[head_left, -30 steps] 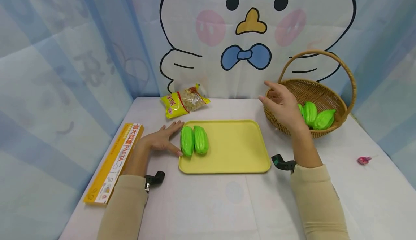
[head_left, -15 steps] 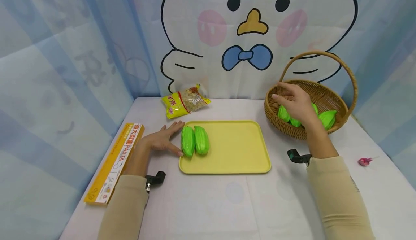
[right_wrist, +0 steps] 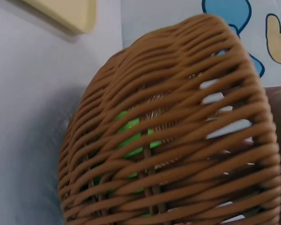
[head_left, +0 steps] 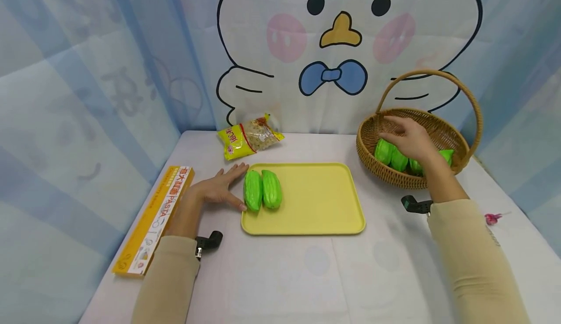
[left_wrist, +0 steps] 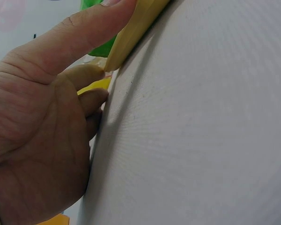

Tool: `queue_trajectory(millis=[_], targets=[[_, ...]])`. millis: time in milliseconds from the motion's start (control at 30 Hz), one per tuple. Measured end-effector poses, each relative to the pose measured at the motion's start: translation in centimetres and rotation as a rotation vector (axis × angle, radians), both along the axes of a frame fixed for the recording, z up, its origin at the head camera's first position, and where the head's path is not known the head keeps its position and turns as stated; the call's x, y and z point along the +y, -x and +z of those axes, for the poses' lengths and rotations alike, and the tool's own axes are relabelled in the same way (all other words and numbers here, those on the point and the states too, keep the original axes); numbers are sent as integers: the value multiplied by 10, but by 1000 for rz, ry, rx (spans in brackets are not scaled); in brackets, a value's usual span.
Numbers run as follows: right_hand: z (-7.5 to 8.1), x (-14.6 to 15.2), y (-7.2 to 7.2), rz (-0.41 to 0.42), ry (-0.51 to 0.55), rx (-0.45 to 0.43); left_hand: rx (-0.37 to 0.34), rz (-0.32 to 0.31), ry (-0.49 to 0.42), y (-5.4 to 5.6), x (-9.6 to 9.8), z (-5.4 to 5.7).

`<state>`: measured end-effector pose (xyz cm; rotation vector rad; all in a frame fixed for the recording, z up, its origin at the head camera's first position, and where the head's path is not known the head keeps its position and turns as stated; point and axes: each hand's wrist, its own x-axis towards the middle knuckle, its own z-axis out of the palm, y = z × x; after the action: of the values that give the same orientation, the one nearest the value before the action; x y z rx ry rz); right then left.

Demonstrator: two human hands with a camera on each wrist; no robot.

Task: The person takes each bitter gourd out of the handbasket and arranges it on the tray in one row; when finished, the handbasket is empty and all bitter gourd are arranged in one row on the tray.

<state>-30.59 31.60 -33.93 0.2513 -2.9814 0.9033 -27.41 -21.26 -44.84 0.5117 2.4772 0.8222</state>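
On the left end of the yellow tray (head_left: 315, 202) lie two bright green ridged fruits (head_left: 271, 189), shaped like star fruit, side by side. My left hand (head_left: 219, 187) rests on the table with its fingers spread, the thumb (left_wrist: 91, 33) at the tray's left rim. My right hand (head_left: 411, 140) is over the wicker basket (head_left: 372, 165), its fingers extended above the opening, and I see nothing held in it. Several more green fruits (head_left: 390, 154) lie inside the basket, partly covered by that hand. The right wrist view shows mostly the basket's woven side (right_wrist: 178, 117), with green showing through the gaps.
A snack packet (head_left: 250, 137) in yellow and clear plastic lies behind the tray. A long pasta box (head_left: 153, 221) is at the left edge. Far right lies a small pinkish-red object (head_left: 492, 218). The basket's tall handle (head_left: 475, 109) arches over its opening.
My right hand has moved from the basket's left rim rightward over its opening, uncovering green fruits on the left side. The left hand and the two fruits on the tray have stayed still.
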Motion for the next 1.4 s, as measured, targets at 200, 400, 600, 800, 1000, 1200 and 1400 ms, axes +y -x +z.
queue_trajectory(millis=[200, 400, 600, 800, 1000, 1200, 1400], targets=[[-4, 7, 7, 0, -29, -94, -1, -3, -4, -1, -1, 2], [-11, 10, 11, 22, -9, -170, -8, 2, -9, -3, -1, -1], [-16, 13, 16, 38, 3, -225, -2, 10, -14, -3, 0, -3], [-19, 13, 20, 41, -27, -246, -4, 10, -17, -3, 0, -1], [-19, 12, 23, 25, -80, -261, 8, -11, -31, 0, 0, 1], [-18, 11, 24, 26, -77, -281, -3, -4, -26, 1, 0, 1], [-18, 10, 22, 32, -47, -296, -1, -11, -36, 0, -1, 1]])
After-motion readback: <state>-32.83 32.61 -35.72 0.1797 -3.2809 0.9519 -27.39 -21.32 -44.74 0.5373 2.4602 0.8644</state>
